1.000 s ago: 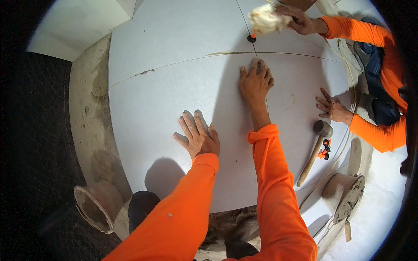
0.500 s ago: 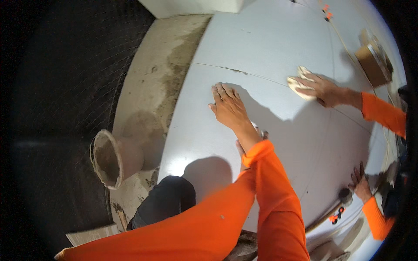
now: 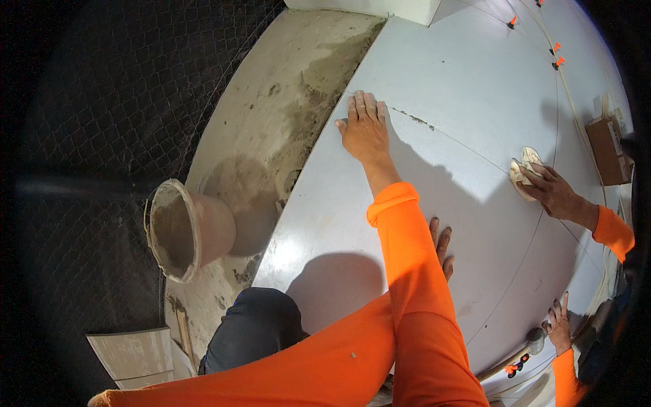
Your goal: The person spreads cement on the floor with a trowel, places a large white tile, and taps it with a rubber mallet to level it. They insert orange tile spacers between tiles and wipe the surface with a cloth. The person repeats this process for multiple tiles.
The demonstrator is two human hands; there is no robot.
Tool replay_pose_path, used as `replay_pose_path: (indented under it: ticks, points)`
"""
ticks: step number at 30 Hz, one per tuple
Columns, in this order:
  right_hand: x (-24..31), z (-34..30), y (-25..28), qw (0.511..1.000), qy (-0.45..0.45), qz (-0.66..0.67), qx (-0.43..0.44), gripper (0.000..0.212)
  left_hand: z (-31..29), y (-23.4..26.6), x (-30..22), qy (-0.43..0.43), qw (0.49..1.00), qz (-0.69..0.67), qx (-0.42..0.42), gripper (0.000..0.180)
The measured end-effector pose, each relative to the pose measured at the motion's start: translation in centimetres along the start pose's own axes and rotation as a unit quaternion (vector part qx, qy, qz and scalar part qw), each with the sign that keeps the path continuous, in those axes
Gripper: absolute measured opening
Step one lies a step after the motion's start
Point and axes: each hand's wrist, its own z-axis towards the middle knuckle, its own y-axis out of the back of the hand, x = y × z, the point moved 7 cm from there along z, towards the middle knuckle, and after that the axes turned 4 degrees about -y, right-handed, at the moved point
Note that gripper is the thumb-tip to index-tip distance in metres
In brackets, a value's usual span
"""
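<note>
My right hand (image 3: 367, 132) lies palm down on a large pale grey tile (image 3: 325, 183), fingers straight, close to the tile's left edge. Its fingertips reach the thin joint line that runs across to the right. My left arm crosses beneath the right one. Of my left hand (image 3: 444, 249), only stretched fingers show beside the right forearm, against the tile; the rest is hidden. Farther right, a co-worker's hand (image 3: 553, 193) presses a cream cloth (image 3: 525, 175) on the tile by the joint. That person's other hand (image 3: 559, 330) rests on the surface at lower right.
A dirty bucket (image 3: 215, 227) lies tilted on the rough concrete strip (image 3: 264, 122) at left, beside dark mesh (image 3: 102, 136). My dark-clothed knee (image 3: 261, 319) is below. A mallet (image 3: 534, 341), orange-black clips (image 3: 557, 64) and a cardboard box (image 3: 608, 150) are on the right.
My right hand has slid forward and left across the tile to the joint near its edge. More of my left fingers now shows. The view has shifted; the co-worker's cloth stays by the joint.
</note>
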Motion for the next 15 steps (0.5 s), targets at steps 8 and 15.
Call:
replay_pose_path:
  ticks: [8, 15]
  points:
    - [-7.1, -15.8, 9.8, 0.988, 0.027, 0.142, -0.045, 0.052, 1.2, -0.8, -0.3, 0.052, 0.927, 0.282, 0.243, 0.072]
    - [-26.1, -63.4, 29.5, 0.622, -0.655, -0.360, -0.233, 0.060, 1.1, 0.9, -1.7, 0.076, 0.918, 0.283, 0.266, 0.070]
